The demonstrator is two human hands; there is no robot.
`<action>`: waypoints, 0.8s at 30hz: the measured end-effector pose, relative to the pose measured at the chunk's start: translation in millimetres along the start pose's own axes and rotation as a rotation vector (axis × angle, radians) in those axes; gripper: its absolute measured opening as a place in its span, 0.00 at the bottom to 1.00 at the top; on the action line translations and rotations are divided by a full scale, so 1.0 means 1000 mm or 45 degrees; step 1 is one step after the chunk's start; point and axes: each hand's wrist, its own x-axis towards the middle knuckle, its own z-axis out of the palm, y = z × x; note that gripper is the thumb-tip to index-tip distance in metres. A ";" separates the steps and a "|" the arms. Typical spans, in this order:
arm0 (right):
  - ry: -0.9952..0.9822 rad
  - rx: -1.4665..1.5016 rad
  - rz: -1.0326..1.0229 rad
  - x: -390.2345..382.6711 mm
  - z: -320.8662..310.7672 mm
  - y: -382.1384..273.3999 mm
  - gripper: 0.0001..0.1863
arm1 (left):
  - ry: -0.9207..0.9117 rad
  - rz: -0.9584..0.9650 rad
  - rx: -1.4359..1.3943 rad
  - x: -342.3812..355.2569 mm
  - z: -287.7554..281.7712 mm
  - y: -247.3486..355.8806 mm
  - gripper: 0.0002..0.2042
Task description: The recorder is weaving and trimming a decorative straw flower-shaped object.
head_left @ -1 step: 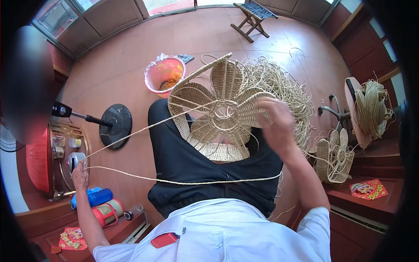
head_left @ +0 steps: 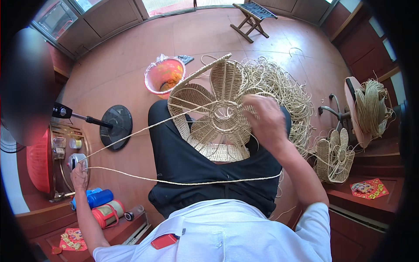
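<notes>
A pale woven straw basket with a flower of petals round a ring rests between my knees. From near its ring, a straw cord runs taut to my left hand, stretched far out to the left and closed on it. The same cord sags back from that hand across my thighs to the right. Over the right-hand petal, close to the ring, is my right hand with curled fingers, slightly blurred. What its fingertips grip is hidden.
Loose straw cord lies heaped beyond my right knee. A lined bin stands ahead left, a fan base at left, a folding stool far off. At right are another woven piece and a cord bundle.
My right hand has moved left over the petal, nearer the ring. The left hand and the taut cord have stayed almost still.
</notes>
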 end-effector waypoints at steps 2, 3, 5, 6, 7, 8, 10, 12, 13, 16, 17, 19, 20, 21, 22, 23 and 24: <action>-0.023 0.122 -0.052 0.037 0.022 -0.028 0.14 | -0.013 -0.003 0.061 0.005 -0.016 -0.005 0.14; -0.017 0.123 -0.054 0.048 0.029 -0.032 0.14 | 0.007 0.015 0.063 0.006 -0.022 -0.006 0.14; -0.337 0.100 0.048 0.062 0.040 -0.032 0.12 | 0.151 0.151 -0.005 0.011 -0.033 -0.007 0.12; -0.311 0.132 0.010 0.066 0.046 -0.030 0.10 | 0.164 0.173 -0.027 0.014 -0.038 -0.007 0.12; -0.212 0.155 -0.066 0.068 0.049 -0.027 0.10 | 0.150 0.131 0.010 0.017 -0.041 -0.006 0.12; -0.256 0.162 -0.044 0.068 0.053 -0.024 0.10 | 0.185 0.147 0.013 0.021 -0.045 -0.005 0.12; -0.304 0.188 0.021 0.069 0.060 -0.020 0.12 | 0.154 0.132 0.031 0.030 -0.054 -0.004 0.11; -0.261 0.237 0.057 0.069 0.064 -0.018 0.12 | 0.164 0.106 0.051 0.040 -0.063 -0.008 0.11; -0.280 0.285 0.119 0.070 0.065 -0.017 0.13 | 0.168 0.110 0.034 0.044 -0.065 -0.013 0.12; -0.286 0.268 0.148 0.073 0.066 -0.018 0.13 | 0.262 0.072 0.029 0.054 -0.080 -0.049 0.13; -0.321 0.260 0.195 0.074 0.067 -0.020 0.13 | 0.332 0.069 -0.004 0.056 -0.085 -0.066 0.12; -0.265 0.245 0.188 0.075 0.069 -0.023 0.14 | 0.381 0.059 0.019 0.056 -0.097 -0.105 0.12; -0.263 0.179 0.220 0.075 0.071 -0.026 0.15 | 0.312 -0.085 0.088 0.054 -0.106 -0.126 0.10; -0.260 0.115 0.253 0.075 0.072 -0.029 0.16 | 0.255 -0.208 0.137 0.053 -0.114 -0.145 0.09; -0.245 0.120 0.255 0.075 0.073 -0.030 0.16 | 0.257 -0.225 0.164 0.052 -0.120 -0.161 0.09; -0.264 0.061 0.251 0.075 0.075 -0.032 0.21 | 0.125 -0.446 0.144 0.051 -0.124 -0.172 0.08; -0.282 0.002 0.246 0.075 0.076 -0.033 0.26 | -0.031 -0.755 0.169 0.054 -0.127 -0.178 0.07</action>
